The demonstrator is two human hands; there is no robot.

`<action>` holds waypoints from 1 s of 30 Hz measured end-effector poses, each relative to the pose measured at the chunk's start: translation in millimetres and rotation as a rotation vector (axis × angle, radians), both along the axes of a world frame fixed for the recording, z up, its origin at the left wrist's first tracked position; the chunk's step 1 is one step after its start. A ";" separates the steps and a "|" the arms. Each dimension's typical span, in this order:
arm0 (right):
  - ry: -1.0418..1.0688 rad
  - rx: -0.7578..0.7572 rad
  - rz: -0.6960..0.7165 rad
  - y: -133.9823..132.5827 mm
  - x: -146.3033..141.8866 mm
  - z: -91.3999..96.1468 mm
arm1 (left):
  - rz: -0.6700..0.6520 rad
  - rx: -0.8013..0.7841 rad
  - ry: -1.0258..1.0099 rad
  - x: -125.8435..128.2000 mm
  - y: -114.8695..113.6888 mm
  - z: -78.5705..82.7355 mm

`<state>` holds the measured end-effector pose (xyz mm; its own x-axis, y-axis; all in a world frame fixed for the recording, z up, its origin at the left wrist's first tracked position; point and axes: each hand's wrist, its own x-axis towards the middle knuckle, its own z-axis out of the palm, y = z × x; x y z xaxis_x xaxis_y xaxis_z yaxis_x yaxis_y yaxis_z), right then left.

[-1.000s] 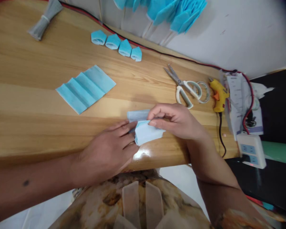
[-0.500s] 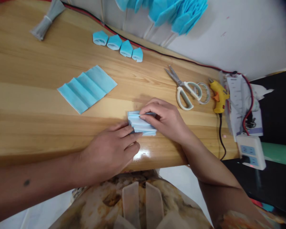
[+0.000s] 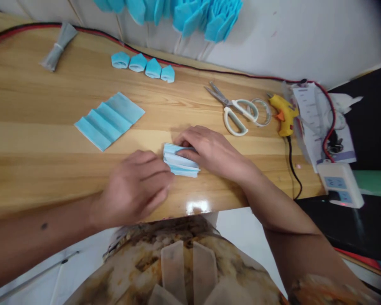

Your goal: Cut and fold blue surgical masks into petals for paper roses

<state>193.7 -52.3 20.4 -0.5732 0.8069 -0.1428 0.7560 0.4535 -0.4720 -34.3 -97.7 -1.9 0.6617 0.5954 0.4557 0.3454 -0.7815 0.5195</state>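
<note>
A small pleated light-blue sheet [image 3: 181,168], its folds bunched together, lies close to the table's front edge. My right hand [image 3: 206,150] is closed on its upper right part, thumb on top and fingers behind. At the sheet's lower left corner is my left hand [image 3: 141,182], fingers curled inward and somewhat blurred; its fingertips overlap the edge, but whether they pinch anything is hidden. A second blue sheet [image 3: 109,120], spread out with wavy creases, rests to the left, farther back.
Several small rolled blue pieces [image 3: 137,62] stand in a row before a red-black cable [image 3: 222,72]. Blue flowers [image 3: 224,19] on sticks are behind. Scissors [image 3: 235,112], a tape roll [image 3: 265,112], a yellow glue gun [image 3: 284,114] and a power strip [image 3: 339,184] occupy the right; grey ties [image 3: 59,46] lie back left.
My left hand has come off the top of the pleated sheet, shifted left and curled its fingers. My right thumb sits deeper over the folds. The whole view has shifted slightly.
</note>
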 end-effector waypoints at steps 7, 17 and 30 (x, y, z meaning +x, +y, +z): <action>0.240 0.024 -0.024 6.2 0.6 -13.4 | 0.272 -0.086 -0.133 0.5 26.7 -2.4; 0.758 0.064 -0.148 13.5 4.5 -19.1 | 0.400 -0.154 -0.091 19.2 50.4 28.0; 0.573 0.049 -0.212 23.2 9.3 -31.8 | 0.367 -0.310 -0.190 26.8 65.6 -16.8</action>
<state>203.0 -29.0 -11.4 -0.3742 0.9095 0.1813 0.4641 0.3529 -0.8124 -7.5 -32.1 -18.7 0.3067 0.8989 0.3130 0.4445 -0.4261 0.7879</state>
